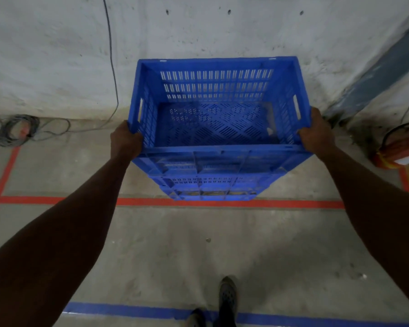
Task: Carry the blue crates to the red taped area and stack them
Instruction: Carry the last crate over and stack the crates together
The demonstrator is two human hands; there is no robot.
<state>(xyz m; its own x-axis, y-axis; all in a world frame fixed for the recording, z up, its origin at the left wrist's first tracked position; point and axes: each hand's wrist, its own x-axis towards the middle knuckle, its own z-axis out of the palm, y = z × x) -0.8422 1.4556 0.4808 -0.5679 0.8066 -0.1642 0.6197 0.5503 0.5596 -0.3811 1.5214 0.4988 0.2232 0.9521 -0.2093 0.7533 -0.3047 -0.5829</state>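
An empty blue slotted crate (pixel 219 107) is on top of a stack of blue crates (pixel 210 185) inside the red taped area (pixel 222 203), close to the wall. My left hand (pixel 125 140) grips the top crate's near left corner rim. My right hand (pixel 315 133) grips its near right corner rim. Whether the top crate rests fully on the one below or is held just above it, I cannot tell.
A grey concrete wall (pixel 57 55) stands right behind the stack. A coil of cable (pixel 14 129) lies at the left by the wall. An orange-red device (pixel 399 149) sits at the right. Blue tape (pixel 128 310) crosses the floor by my shoes (pixel 227 296).
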